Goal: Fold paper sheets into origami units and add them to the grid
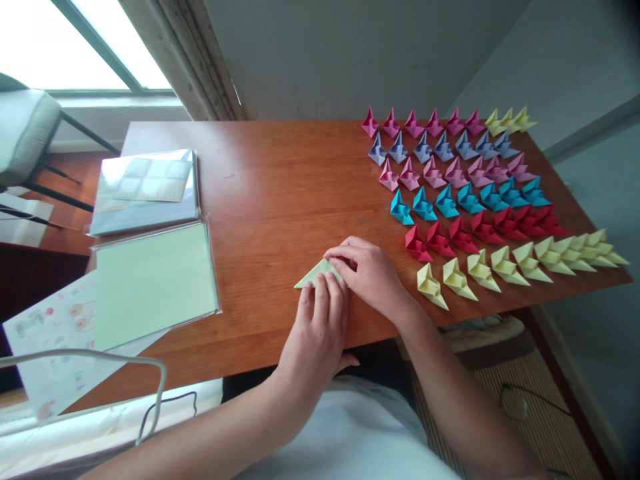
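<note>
Your left hand [317, 327], fingers laid flat, presses the green folded paper [315, 272] near the table's [265, 200] front edge and your right hand [370, 268] pinches near its far corner, so match the sides, then press hard.

folded paper [317, 272] partly hidden by left hand [318, 325], chair [27, 133] cropped

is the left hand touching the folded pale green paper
Touching. The head view shows the left hand with its fingers lying over the folded pale green paper, fingertips on its surface and covering part of it.
</note>
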A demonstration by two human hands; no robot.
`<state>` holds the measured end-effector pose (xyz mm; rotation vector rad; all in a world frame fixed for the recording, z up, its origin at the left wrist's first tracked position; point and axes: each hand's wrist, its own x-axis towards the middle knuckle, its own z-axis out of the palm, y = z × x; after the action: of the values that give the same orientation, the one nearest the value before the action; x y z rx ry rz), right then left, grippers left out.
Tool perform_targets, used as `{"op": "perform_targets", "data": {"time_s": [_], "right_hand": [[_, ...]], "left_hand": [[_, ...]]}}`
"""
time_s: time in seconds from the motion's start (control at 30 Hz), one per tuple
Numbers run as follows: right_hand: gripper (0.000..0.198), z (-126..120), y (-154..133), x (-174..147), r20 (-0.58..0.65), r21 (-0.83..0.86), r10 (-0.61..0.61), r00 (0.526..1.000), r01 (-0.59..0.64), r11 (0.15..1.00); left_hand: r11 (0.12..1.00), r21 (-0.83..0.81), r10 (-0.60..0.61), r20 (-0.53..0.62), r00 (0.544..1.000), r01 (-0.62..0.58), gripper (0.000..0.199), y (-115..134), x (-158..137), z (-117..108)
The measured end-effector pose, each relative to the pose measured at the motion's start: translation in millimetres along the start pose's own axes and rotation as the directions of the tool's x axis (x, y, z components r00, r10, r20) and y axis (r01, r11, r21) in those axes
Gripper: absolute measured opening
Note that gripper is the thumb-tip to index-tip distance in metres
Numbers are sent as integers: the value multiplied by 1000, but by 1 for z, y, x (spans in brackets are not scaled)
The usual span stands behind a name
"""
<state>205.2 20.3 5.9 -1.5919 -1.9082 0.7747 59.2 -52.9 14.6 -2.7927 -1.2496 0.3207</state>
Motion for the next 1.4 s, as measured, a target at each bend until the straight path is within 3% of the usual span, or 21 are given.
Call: {"op": "perform_targets", "data": {"time_s": [0.13,0.3,0.47,0.7,1.0,1.4], "right_hand": [[19,-2,2,-2,-9,81,-1,1000,2,997],[24,-4,6,-14,-154,191,-12,988,42,981],[27,-4,10,-42,-261,29,-65,963,75,997],[40,5,13,-79,-144,-212,-228,963,195,958],[45,6,4,-93,-40,-537,-190,981,139,832],[45,10,4,-95,-56,-566,-205,977,138,813]], "left_hand": [[1000,23,4,15,1000,-4,123,3,2,-3],[1000,4,3,5,1000,-3,120,2,2,-3],[998,53,18,-6,1000,-17,121,2,1,-4],[1000,-7,19,-16,1000,-19,110,-1,1,-2],[996,-79,40,-123,992,-50,103,-9,-8,11],[994,-101,25,-167,986,-42,91,-8,-11,16]]}}
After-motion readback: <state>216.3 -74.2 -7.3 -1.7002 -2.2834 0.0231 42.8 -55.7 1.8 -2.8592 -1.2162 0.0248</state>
